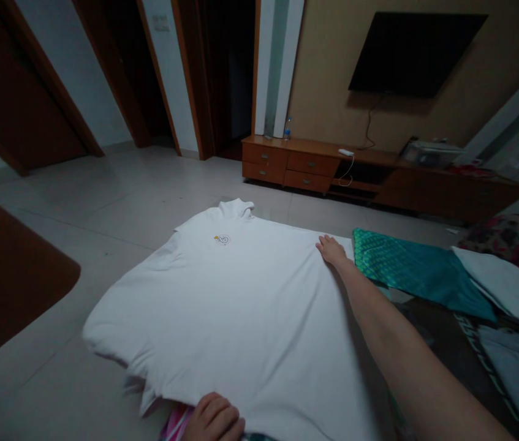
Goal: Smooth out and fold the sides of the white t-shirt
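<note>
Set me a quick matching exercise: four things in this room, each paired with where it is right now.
Things:
1. Right hand
2. Left hand
3. Teal patterned cloth
4. Black flat-screen television

Places:
A. At the near hem of the white short-sleeved shirt, beside pink fabric
B. On the wall above the brown wooden drawer cabinet
C. Resting on the shirt's far edge
D. Lying to the right of the shirt

Pairs: 1-C, 2-A, 3-D, 4-B
</note>
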### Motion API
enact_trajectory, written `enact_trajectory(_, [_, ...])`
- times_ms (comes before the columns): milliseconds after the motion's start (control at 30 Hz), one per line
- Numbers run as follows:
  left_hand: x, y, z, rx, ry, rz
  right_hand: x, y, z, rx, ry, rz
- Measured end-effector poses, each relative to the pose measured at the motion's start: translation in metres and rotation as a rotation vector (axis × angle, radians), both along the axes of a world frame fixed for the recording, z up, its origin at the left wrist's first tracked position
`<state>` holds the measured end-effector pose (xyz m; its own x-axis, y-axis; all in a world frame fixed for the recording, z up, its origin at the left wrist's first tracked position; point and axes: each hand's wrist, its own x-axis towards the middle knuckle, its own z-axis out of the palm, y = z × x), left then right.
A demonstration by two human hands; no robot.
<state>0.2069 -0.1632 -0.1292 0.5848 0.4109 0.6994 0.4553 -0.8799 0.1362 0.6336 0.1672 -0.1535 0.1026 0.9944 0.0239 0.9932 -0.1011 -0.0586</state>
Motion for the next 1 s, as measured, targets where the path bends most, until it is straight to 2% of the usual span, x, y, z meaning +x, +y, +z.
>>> enact_trajectory(167, [0.0, -0.008, 0.009, -0.107, 0.016, 0.035, 0.001, -0.002, 0.003, 0.026, 0.051, 0.003])
enact_trajectory(267, [0.004, -0.017, 0.016, -0.205, 0.06, 0.064, -0.003, -0.005, 0.02, 0.036, 0.098, 0.025])
enact_trajectory(333, [0.003, -0.022, 0.021, -0.24, 0.099, 0.1, -0.013, -0.019, 0.032, 0.081, 0.119, 0.027])
enact_trajectory(400, [-0.002, -0.022, 0.024, -0.239, 0.137, 0.145, -0.031, -0.051, 0.041, 0.136, 0.125, 0.033])
enact_trajectory(500, [-0.016, -0.007, 0.031, -0.242, 0.212, 0.274, -0.069, -0.136, 0.042, 0.208, 0.144, 0.094])
enact_trajectory(600, [-0.032, 0.022, 0.041, -0.331, 0.284, 0.576, -0.102, -0.239, 0.027, 0.222, 0.191, 0.131])
enact_trajectory(700, [-0.047, 0.045, 0.044, -0.471, 0.438, 0.814, -0.11, -0.313, 0.005, 0.234, 0.179, 0.073])
enact_trajectory(767, [-0.06, 0.049, 0.04, -0.522, 0.546, 0.87, -0.102, -0.339, -0.006, 0.242, 0.145, 0.012])
enact_trajectory(833, [-0.076, 0.047, 0.034, -0.505, 0.611, 0.881, -0.087, -0.353, -0.012, 0.251, 0.117, -0.032])
enact_trajectory(900, [-0.094, 0.044, 0.032, -0.479, 0.635, 0.879, -0.074, -0.362, -0.011, 0.256, 0.096, -0.041])
enact_trajectory(1000, [-0.109, 0.041, 0.041, -0.558, 0.652, 0.887, -0.068, -0.372, -0.002, 0.26, 0.047, -0.072])
